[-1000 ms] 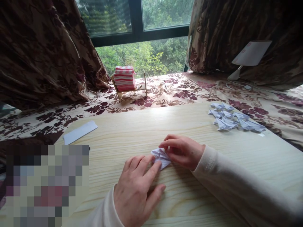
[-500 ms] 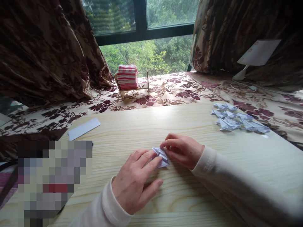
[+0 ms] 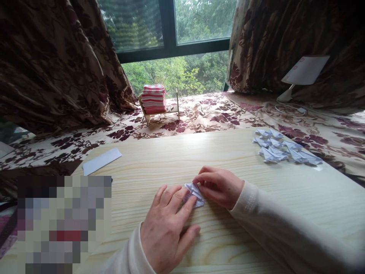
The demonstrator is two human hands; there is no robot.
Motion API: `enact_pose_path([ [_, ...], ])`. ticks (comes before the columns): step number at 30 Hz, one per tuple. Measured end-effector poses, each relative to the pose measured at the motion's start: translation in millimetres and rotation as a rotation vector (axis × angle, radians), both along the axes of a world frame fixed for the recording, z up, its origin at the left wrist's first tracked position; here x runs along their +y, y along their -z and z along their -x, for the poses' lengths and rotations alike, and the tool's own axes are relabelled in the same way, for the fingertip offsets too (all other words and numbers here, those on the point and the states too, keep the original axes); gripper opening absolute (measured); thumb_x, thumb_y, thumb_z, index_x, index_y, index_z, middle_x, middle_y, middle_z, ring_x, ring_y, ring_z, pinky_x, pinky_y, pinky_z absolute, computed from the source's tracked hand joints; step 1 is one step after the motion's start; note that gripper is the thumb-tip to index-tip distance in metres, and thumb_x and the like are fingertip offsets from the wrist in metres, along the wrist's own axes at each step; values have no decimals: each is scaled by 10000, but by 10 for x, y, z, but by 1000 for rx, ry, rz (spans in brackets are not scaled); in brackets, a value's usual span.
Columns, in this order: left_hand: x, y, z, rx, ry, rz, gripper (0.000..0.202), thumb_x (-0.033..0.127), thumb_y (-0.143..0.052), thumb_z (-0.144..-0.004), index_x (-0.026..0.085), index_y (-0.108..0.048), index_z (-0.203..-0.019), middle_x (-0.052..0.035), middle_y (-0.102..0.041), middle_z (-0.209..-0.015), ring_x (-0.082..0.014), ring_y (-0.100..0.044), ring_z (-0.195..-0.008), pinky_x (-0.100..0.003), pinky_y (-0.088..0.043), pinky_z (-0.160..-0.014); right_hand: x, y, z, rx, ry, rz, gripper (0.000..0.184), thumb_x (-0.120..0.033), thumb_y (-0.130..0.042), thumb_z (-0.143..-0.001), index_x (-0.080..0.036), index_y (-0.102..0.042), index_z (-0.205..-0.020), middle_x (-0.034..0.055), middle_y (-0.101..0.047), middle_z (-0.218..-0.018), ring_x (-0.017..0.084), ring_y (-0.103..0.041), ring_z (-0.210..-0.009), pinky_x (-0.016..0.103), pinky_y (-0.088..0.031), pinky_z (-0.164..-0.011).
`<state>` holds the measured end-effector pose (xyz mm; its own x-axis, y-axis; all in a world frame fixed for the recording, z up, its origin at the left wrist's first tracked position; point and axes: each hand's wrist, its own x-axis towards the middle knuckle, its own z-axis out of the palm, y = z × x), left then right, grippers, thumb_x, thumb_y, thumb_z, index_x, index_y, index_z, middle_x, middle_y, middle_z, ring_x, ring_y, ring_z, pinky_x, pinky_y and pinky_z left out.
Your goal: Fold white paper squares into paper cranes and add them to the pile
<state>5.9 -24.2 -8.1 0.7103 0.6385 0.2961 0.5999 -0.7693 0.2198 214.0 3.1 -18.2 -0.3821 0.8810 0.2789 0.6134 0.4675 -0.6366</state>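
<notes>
One tip: pin that folded paper (image 3: 196, 194) on the counter (image 3: 148, 161) with spread left hand (image 3: 169, 230), crease slowly by its right edge with curled, narrow right hand (image 3: 222, 186); can't tell if pinching.

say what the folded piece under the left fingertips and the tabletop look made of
Folded piece: likely thin paper, whitish and matte, judging by its sharp creases. Tabletop: pale, softly glossy wood or wood-look laminate; its grain lines fit both.

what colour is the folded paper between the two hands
The folded paper is white with a pale bluish tint, best seen in the head view.
</notes>
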Motion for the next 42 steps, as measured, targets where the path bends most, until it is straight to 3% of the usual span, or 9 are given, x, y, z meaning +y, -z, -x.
enact_pose_path([
  [9, -62, 7, -35, -4, -76, 18, 413, 362, -454, -855, 194, -525, -1226, -75, -527, -1282, -275, -405, -1204, -509, -234, -1045, -11, 12, 0, 8, 23, 5, 202, -134, -536, -724, -169, -677, -863, 31, -593, -781, 74, -482, -536, 198, -395, -523],
  [24, -114, 25, -41, 50, -83, 49, 470, 338, -441, -863, 157, -449, -1296, -89, -468, -1340, -267, -362, -1243, -503, -237, -1052, -3, 12, 7, 1, 25, 16, 193, -143, -529, -738, -171, -676, -859, 28, -591, -774, 79, -481, -542, 200, -391, -526],
  [42, -101, -18, -51, 100, -59, 16, 469, 382, -404, -878, 113, -511, -1246, -91, -500, -1324, -300, -414, -1210, -512, -290, -1015, -15, -3, -11, 58, -10, 56, 208, -193, -508, -770, -159, -682, -879, 53, -610, -789, 96, -513, -564, 224, -408, -535],
])
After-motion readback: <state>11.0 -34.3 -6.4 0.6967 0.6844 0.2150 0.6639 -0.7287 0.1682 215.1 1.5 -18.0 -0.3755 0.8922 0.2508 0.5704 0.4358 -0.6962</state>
